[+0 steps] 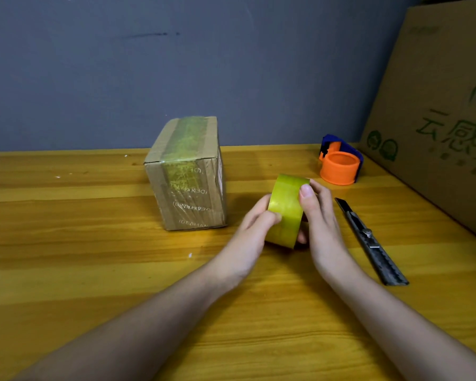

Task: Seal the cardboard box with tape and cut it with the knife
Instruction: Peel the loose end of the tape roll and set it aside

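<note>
Both hands hold the yellow tape roll upright just above the wooden bench: the left hand pinches its near side, the right hand curls around it, thumb on top. The knife lies just right. Farther left stands the taped cardboard box; an orange dispenser sits behind.

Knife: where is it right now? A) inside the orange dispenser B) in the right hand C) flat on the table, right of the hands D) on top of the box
C: the knife lies flat on the table, untouched, while both hands hold the tape roll.
</note>
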`<state>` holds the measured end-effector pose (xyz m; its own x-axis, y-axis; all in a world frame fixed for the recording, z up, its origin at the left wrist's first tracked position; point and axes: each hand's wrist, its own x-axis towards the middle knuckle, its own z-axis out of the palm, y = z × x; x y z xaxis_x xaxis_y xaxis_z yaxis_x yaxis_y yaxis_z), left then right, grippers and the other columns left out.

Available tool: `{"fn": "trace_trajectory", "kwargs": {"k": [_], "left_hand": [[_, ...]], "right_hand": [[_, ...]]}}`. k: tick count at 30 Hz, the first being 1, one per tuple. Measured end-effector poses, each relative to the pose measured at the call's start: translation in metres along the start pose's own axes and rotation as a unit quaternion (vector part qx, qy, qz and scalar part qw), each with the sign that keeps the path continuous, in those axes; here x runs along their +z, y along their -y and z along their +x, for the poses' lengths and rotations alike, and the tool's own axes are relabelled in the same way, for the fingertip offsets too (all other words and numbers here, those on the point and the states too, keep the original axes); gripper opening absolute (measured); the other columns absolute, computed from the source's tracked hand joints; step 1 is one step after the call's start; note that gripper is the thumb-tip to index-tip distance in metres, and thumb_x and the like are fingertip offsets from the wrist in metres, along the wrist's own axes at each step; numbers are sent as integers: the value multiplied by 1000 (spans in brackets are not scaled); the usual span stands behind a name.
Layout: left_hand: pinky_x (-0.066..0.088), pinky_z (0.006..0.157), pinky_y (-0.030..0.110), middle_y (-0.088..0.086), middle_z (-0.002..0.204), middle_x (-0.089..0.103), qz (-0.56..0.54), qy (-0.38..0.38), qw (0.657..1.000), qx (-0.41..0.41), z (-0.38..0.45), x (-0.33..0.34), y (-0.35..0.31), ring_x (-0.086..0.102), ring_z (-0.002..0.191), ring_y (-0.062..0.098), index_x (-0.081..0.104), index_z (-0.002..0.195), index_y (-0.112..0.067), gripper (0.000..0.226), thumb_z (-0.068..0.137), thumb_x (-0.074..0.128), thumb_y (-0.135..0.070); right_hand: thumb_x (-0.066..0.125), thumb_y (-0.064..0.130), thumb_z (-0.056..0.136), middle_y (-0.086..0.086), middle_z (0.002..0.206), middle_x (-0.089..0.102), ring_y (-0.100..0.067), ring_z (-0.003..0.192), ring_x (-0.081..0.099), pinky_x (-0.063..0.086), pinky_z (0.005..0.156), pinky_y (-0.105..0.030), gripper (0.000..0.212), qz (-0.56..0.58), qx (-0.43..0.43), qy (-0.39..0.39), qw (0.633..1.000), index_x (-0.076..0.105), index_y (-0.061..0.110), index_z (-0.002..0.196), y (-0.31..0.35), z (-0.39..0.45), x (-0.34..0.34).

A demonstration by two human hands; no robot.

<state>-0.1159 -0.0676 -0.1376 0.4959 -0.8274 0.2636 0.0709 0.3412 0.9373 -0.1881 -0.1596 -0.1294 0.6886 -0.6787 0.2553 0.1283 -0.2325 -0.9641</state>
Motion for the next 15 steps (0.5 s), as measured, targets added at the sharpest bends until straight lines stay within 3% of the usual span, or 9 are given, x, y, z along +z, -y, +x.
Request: {"fn": "trace_trajectory", "kwargs": {"k": [6,10,15], "left_hand": [[47,55,32,6,58,67,0,-45,998,-34,13,-3,2,61,47,16,73,81,-33,38,76,37,-22],[50,55,29,7,63,66,-7,-35,999,-24,10,-2,1,61,51,17,69,88,-27,34,76,38,-21],[52,52,25,4,60,67,-14,-32,999,-23,9,-1,-1,62,48,15,68,86,-26,34,73,38,-18]], "right_hand": [[44,31,94,13,79,49,19,46,49,38,48,0,25,-2,-4,-4,1000,39,23,117,2,-1,-1],[54,47,86,11,87,52,13,48,51,38,46,-5,40,-4,-7,-7,1000,40,26,117,2,0,2],[46,63,73,10,94,55,9,55,52,40,50,-7,52,-17,-7,-13,1000,39,34,115,-3,1,2]]}}
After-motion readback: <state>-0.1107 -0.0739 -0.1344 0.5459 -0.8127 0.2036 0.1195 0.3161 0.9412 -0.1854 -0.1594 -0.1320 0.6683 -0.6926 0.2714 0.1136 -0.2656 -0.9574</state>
